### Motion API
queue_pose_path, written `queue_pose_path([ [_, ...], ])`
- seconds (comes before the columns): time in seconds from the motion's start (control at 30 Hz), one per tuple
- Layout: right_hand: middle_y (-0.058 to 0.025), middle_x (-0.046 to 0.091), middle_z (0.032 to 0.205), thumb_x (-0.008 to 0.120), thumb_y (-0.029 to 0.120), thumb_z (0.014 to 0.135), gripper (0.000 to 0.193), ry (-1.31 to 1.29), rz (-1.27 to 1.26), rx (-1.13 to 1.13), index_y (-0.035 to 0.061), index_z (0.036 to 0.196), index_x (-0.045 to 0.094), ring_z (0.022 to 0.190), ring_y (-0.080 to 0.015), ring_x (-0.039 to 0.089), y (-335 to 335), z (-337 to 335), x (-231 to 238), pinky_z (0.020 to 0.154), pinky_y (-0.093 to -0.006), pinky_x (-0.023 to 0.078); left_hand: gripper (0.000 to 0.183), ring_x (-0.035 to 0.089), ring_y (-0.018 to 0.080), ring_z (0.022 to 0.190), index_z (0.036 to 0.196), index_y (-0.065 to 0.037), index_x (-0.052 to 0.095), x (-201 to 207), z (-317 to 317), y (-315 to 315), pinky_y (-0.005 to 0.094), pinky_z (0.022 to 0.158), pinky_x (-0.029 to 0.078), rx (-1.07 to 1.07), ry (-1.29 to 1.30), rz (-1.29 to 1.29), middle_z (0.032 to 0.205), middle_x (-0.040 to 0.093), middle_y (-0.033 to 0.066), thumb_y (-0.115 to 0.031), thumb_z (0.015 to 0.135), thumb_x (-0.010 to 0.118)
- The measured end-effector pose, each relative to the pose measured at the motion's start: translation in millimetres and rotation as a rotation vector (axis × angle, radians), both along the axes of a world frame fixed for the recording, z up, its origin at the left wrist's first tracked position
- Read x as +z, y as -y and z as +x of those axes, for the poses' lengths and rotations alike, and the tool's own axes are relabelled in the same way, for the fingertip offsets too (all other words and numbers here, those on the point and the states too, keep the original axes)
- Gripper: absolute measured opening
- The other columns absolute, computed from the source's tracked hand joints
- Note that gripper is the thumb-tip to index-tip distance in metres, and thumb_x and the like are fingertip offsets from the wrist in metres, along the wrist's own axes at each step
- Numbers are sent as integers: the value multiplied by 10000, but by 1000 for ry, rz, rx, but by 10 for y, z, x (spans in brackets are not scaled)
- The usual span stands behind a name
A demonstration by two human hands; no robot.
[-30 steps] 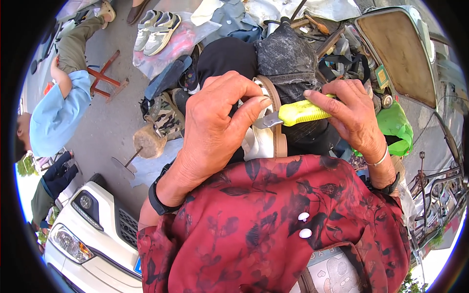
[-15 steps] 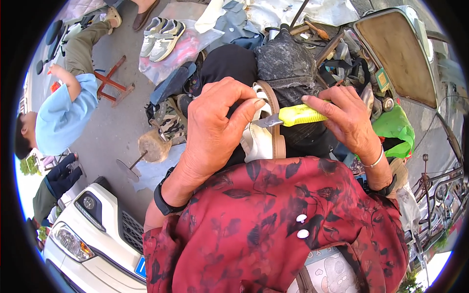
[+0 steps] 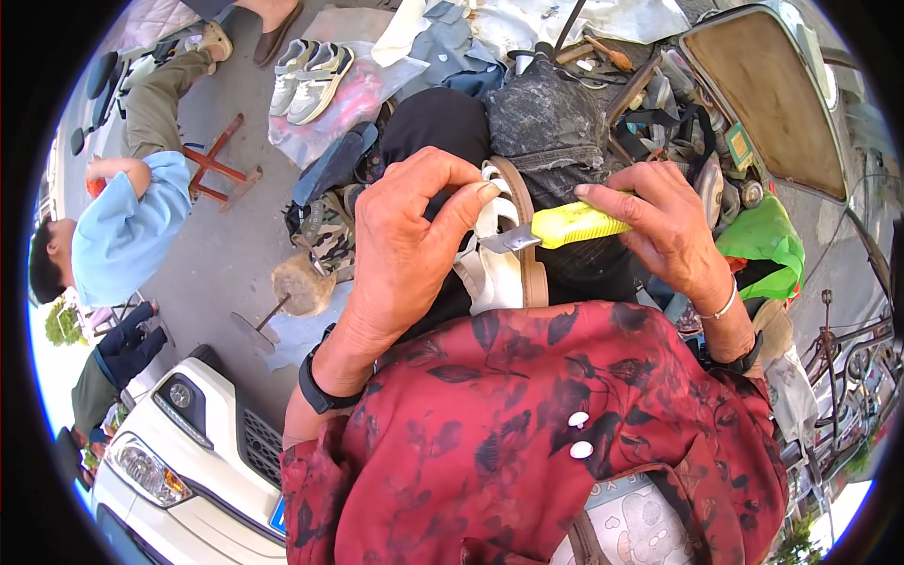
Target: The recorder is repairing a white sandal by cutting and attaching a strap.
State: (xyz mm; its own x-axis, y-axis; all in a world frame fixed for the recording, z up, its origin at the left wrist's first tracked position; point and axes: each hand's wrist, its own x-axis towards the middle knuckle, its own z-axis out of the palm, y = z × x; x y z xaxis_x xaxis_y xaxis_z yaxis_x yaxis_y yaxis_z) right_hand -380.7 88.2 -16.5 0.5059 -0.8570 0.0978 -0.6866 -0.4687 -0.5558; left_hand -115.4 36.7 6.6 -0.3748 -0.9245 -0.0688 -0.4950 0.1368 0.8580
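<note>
My left hand [image 3: 405, 240] grips a white shoe [image 3: 497, 264] with a tan sole, held on edge in front of my chest, thumb and forefinger pinching its upper rim. My right hand [image 3: 664, 231] holds a yellow utility knife [image 3: 565, 226] whose metal blade points left and touches the shoe near the sole edge. My red flowered sleeves fill the lower half of the view. A black watch sits on my left wrist and a silver bangle on my right wrist.
A pair of white sneakers [image 3: 311, 71] lies on a plastic bag at the top. A person in a light blue shirt [image 3: 118, 226] sits at left by a red stool [image 3: 221, 165]. A white car [image 3: 179, 443] is at lower left. Cluttered tools, a green bag [image 3: 767, 245] at right.
Both hands stay on the shoe and knife; my left fingers have shifted slightly along the shoe's rim. The person at left has leaned a little further down.
</note>
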Motion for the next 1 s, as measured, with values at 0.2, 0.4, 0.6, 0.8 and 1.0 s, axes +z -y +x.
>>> queue_pose_path([
  [0.2, -39, 538, 919, 673, 35, 697, 537, 15, 7, 2, 194, 1207, 617, 843, -238, 536, 38, 65, -38, 732, -353, 405, 84, 573, 205, 675, 812, -24, 627, 41, 38, -8, 309, 641, 428, -11, 36, -35, 743, 615, 70, -60, 792, 700],
  [0.4, -63, 582, 950, 680, 70, 751, 460, 66, -37, -183, 134, 1201, 611, 837, -249, 563, 73, -81, -110, 760, -341, 448, 54, 550, 80, 692, 878, -6, 622, 370, -43, 376, 209, 634, 426, 228, -170, -317, 758, 618, 23, -42, 866, 660],
  [0.6, 0, 609, 877, 617, 160, 911, 321, 1004, 283, -880, 61, 1204, 530, 775, -63, 535, 88, -861, -610, 698, -242, 459, 176, 519, 57, 756, 1076, 3, 602, -165, 1261, 260, 188, 721, 411, 351, 38, 86, 832, 590, 2, -46, 907, 605],
  [0.8, -49, 626, 830, 650, 208, 874, 348, 825, 452, -1413, -22, 1123, 574, 730, -110, 576, -653, -1915, -2173, 653, -251, 453, 236, 582, 103, 861, 1113, 19, 599, -1091, 1574, -425, 231, 789, 459, 331, 169, 436, 940, 633, 47, 9, 878, 590],
  [1.0, -72, 629, 757, 611, 227, 913, 332, 1050, 592, -1644, -11, 1140, 566, 571, -146, 599, -907, -1953, -2779, 491, -276, 458, 245, 593, 120, 865, 1122, 48, 590, -938, 1458, -529, 252, 787, 474, 354, 190, 468, 977, 634, 70, 24, 880, 560],
])
